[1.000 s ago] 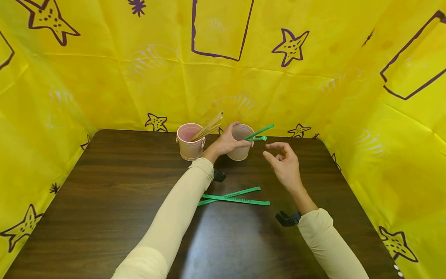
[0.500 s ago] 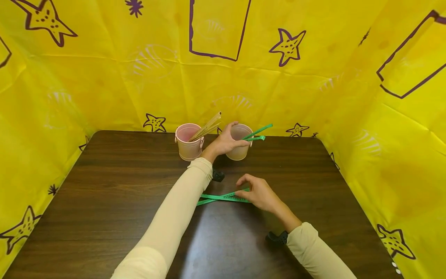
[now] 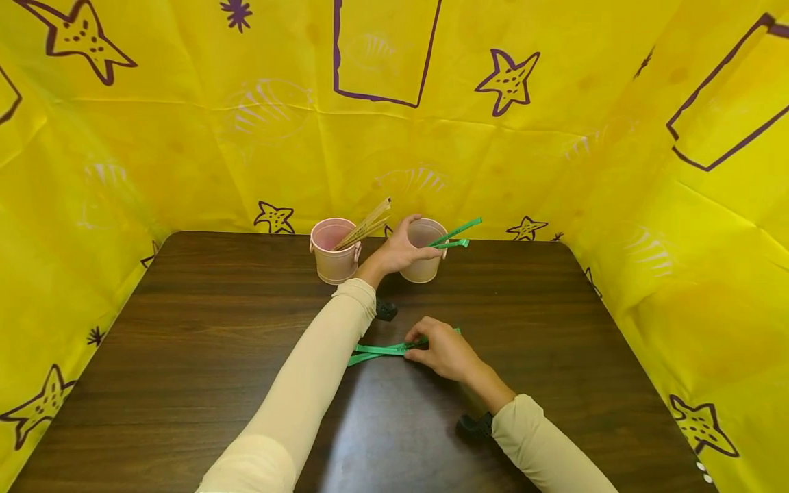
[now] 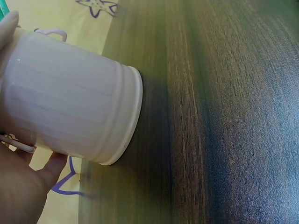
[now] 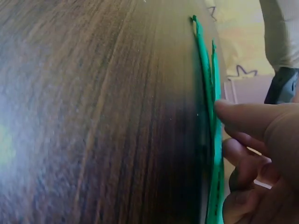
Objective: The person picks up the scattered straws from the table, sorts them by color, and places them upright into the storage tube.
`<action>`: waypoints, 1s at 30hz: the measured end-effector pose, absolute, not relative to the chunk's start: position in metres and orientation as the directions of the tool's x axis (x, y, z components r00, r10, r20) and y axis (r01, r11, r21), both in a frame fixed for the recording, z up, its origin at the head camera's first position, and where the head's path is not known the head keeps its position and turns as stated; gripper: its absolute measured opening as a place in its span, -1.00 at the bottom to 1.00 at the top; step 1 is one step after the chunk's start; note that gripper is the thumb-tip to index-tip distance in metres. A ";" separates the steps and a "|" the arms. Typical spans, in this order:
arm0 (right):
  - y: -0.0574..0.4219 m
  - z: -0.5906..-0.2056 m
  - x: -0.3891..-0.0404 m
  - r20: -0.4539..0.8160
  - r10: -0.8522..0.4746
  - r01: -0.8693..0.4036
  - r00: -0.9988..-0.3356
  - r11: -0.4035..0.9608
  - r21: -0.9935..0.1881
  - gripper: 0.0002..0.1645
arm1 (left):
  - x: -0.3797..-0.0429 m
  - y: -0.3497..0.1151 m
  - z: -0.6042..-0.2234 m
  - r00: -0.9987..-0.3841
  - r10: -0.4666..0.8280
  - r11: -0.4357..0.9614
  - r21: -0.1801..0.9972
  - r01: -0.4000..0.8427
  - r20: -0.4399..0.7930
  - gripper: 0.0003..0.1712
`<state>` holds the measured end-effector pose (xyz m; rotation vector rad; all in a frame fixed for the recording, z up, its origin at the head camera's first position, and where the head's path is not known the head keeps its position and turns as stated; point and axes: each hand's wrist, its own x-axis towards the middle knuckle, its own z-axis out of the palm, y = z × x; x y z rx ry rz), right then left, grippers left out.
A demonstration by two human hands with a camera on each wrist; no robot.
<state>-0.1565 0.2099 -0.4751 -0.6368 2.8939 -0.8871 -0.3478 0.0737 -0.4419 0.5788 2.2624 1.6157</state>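
Two small pink buckets stand at the back of the table. My left hand (image 3: 401, 251) grips the right bucket (image 3: 420, 271) near its rim, thumb in front; its wall also fills much of the left wrist view. Two green wrapped straws (image 3: 455, 235) lean out of that bucket to the right. Lower down, two more green wrapped straws (image 3: 382, 350) lie crossed on the table, partly behind my left forearm. My right hand (image 3: 448, 350) pinches one of them with curled fingers. In the right wrist view the thumb (image 5: 229, 112) touches the straw (image 5: 215, 154).
The left bucket (image 3: 335, 263) holds several tan wrapped sticks (image 3: 368, 226) leaning right, close to my left wrist. Yellow sheeting (image 3: 394, 144) with starfish drawings rises behind and beside the dark wooden table (image 3: 185, 342).
My right hand has come down and left from beside the right bucket to the crossed straws, and its fingers have closed in on one. My left hand stays at the bucket.
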 end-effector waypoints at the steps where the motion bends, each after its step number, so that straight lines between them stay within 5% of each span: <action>1: 0.209 -0.476 -0.156 0.072 -0.398 -0.372 -0.915 0.758 -0.535 -0.79 | -0.348 0.074 -0.442 -0.874 0.487 0.285 0.947 0.148 -0.010 0.23; 12: 0.213 -0.476 -0.154 0.116 -0.454 -0.456 -0.884 0.776 -0.436 -0.86 | -0.346 0.073 -0.440 -0.863 0.505 0.286 0.948 0.137 -0.028 0.23; 23: 0.238 -0.451 -0.154 0.092 -0.479 -0.449 -0.873 0.716 -0.535 -0.87 | -0.344 0.071 -0.437 -0.864 0.503 0.276 0.953 0.129 -0.029 0.21; 30: 0.263 -0.423 -0.155 0.161 -0.376 -0.381 -0.913 0.639 -0.668 -0.85 | -0.344 0.072 -0.438 -0.866 0.500 0.273 0.952 0.138 -0.018 0.20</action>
